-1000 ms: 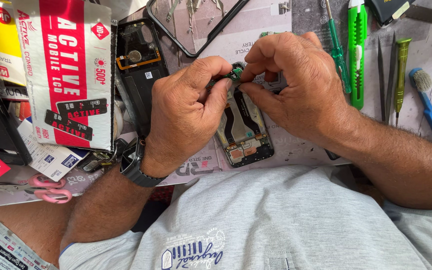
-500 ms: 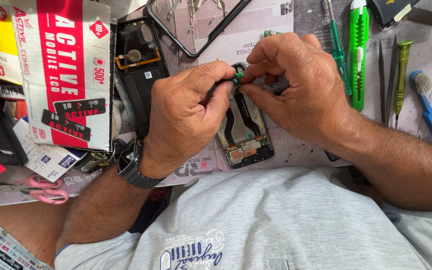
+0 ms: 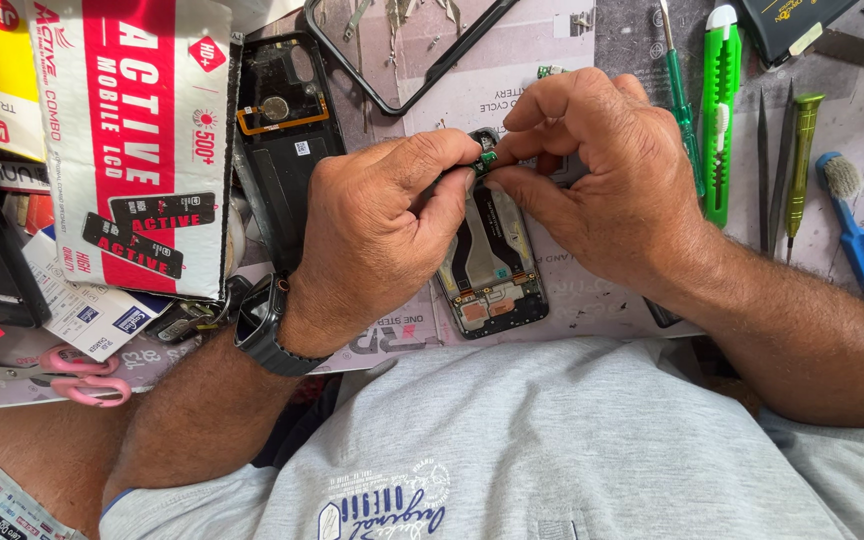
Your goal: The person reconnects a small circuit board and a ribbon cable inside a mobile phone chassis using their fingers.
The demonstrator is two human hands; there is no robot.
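left hand [image 3: 377, 235] pinches green part [image 3: 489, 158] above phone [image 3: 489, 262] | right hand [image 3: 592, 175] pinches same part | back cover [image 3: 282, 140] left of phone | cutter [image 3: 719, 110] right

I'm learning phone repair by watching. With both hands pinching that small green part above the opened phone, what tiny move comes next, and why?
Probably lower the small green part into the top end of the opened phone: the left hand and right hand pinch it right above that end.

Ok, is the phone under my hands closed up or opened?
Opened. The phone lies with its back off, flex cable and boards exposed, and the black back cover lies apart to its left.
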